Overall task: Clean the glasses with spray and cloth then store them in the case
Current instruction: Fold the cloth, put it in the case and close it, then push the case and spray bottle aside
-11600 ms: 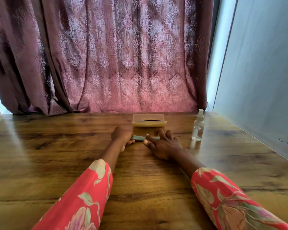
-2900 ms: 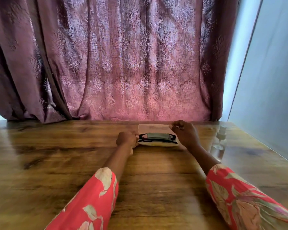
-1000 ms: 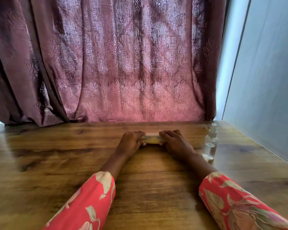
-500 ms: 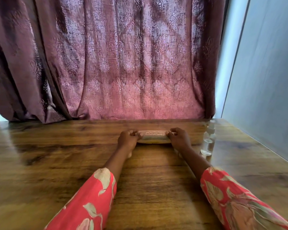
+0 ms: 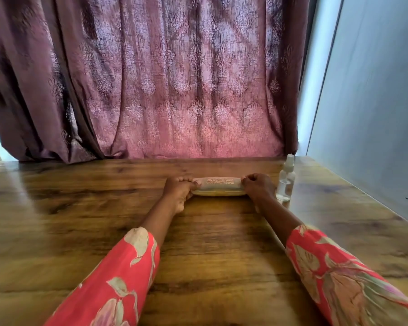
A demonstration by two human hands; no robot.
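Note:
A beige glasses case (image 5: 218, 186) lies closed on the wooden table (image 5: 104, 220), its printed lid facing up. My left hand (image 5: 178, 189) grips its left end with curled fingers. My right hand (image 5: 257, 187) grips its right end, fingers curled over the edge. The glasses and the cloth are hidden from view. A small clear spray bottle (image 5: 286, 181) stands upright just right of my right hand.
A maroon patterned curtain (image 5: 163, 78) hangs along the table's far edge. A pale wall panel (image 5: 375, 102) borders the table on the right. Bare tabletop stretches to the left and toward me.
The open case with the glasses and cloth inside has been closed. Both hands pressed the lid down, then shifted outward to the case's two ends.

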